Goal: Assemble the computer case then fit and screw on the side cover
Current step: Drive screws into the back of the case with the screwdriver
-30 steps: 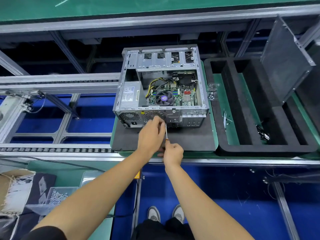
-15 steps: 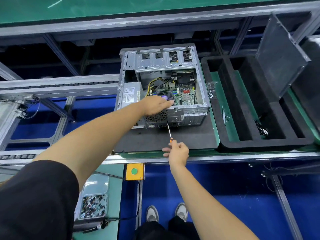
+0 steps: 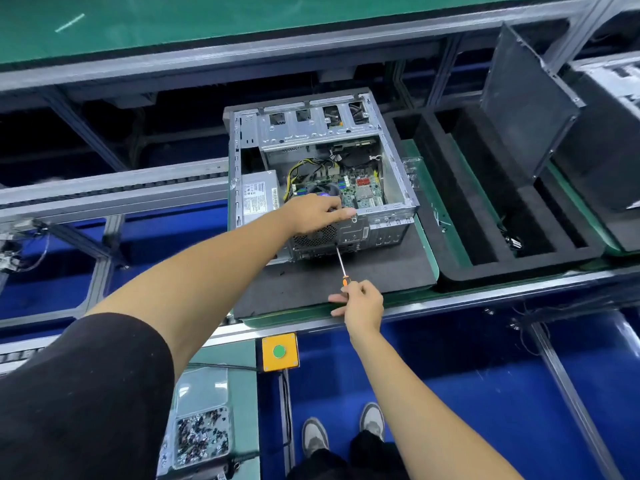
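Note:
An open silver computer case [image 3: 304,133] lies on its side on a dark foam mat [image 3: 381,271], with its motherboard and power supply showing. My left hand [image 3: 317,213] rests on the case's near top edge, fingers stretched along the rim. My right hand [image 3: 360,299] grips the orange handle of a screwdriver [image 3: 341,261]. Its tip touches the rear panel beside the fan grille. A dark side cover [image 3: 526,102] leans upright at the right.
A black foam tray [image 3: 450,188] with long slots sits right of the mat. A yellow box with a green button [image 3: 280,351] hangs below the conveyor edge. A clear box of screws [image 3: 202,434] stands at lower left. Another case [image 3: 616,77] is at far right.
My left hand left the screwdriver shaft and moved up onto the case's top edge. My right hand stays on the handle, the tip against the rear panel. The view shifted right.

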